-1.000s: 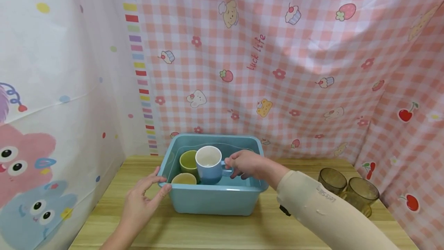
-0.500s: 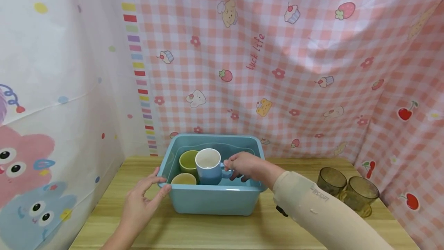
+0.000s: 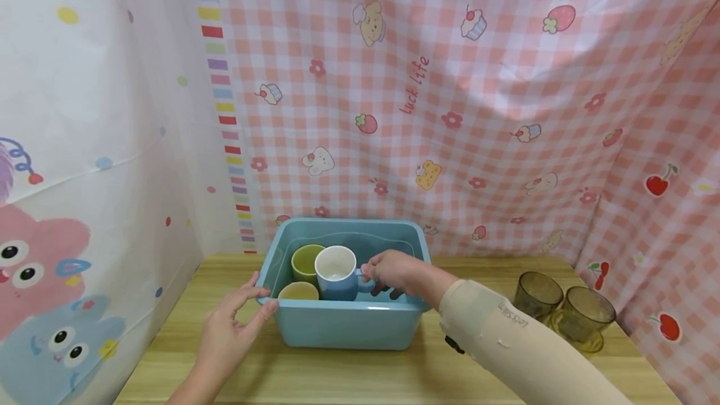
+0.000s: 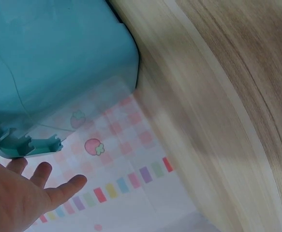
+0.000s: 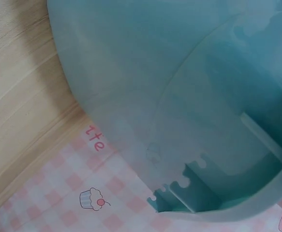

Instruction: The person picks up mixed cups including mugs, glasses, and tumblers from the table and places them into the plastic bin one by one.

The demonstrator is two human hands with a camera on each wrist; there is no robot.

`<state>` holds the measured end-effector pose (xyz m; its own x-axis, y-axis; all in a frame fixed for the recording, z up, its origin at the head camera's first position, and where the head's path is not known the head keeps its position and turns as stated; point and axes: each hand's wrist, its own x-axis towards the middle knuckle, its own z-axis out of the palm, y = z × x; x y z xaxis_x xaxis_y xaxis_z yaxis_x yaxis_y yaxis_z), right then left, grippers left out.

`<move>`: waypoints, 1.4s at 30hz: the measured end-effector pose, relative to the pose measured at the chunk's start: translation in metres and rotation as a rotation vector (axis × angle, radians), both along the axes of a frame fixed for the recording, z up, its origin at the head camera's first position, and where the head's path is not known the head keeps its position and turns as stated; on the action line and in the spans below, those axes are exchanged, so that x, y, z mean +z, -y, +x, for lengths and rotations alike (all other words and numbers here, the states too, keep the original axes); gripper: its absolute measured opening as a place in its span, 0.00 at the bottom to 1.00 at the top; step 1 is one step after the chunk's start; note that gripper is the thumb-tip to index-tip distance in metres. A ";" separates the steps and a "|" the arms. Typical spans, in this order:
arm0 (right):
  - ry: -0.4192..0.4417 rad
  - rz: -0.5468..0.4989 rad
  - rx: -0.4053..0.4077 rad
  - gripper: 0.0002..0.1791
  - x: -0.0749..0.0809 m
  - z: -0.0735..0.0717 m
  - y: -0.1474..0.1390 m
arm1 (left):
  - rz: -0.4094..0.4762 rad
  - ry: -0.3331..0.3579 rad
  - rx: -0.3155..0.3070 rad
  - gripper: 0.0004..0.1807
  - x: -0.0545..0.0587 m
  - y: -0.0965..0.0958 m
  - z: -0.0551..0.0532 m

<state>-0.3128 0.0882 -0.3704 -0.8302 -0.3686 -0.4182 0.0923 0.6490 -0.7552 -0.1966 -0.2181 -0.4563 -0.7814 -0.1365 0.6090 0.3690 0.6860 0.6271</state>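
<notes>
A blue mug with a white inside is held by its handle, which is pinched between the thumb and fingers of the right hand. The mug is kept mouth up inside a light blue basin, left of the basin's middle; whether the basin's floor is touched by it cannot be told. The basin is placed near the back edge of the worktop, a little nearer to the left edge than to the right. The left hand is spread, its fingers and thumb parted and laid against the rim at the basin's near left corner. Just left of the mug, a green cup is partly covered from sight by it, and a yellow cup is seen in front of the green one, its lower part hidden by the basin's near wall. Whether these cups are touched by the mug cannot be made out. Toward the right edge of the worktop, well apart from the basin, two amber glasses are set side by side, the left one partly hidden by the beige sleeve in which the right forearm is covered. Behind the back edge, a pink checked cloth is hung; beyond the left edge, a white printed cloth is seen.
</notes>
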 end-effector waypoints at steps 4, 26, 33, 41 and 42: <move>0.003 0.005 0.005 0.17 -0.004 0.000 0.001 | -0.004 0.004 0.017 0.11 0.000 0.000 0.000; -0.060 0.134 0.058 0.16 -0.024 -0.003 0.005 | 0.009 0.025 0.021 0.11 -0.001 -0.001 0.000; -0.092 0.147 0.103 0.16 -0.025 -0.001 0.007 | 0.013 0.005 0.006 0.12 -0.003 -0.001 -0.002; -0.086 0.220 0.150 0.14 -0.029 -0.006 0.007 | 0.001 0.071 0.028 0.12 -0.002 -0.001 -0.002; -0.096 0.227 0.176 0.15 -0.037 -0.014 0.005 | 0.002 0.070 0.028 0.12 -0.002 -0.001 -0.002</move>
<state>-0.3265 0.0828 -0.4072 -0.8018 -0.4162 -0.4289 -0.1013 0.8019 -0.5889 -0.1990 -0.2170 -0.4585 -0.8181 -0.1600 0.5524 0.3048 0.6939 0.6524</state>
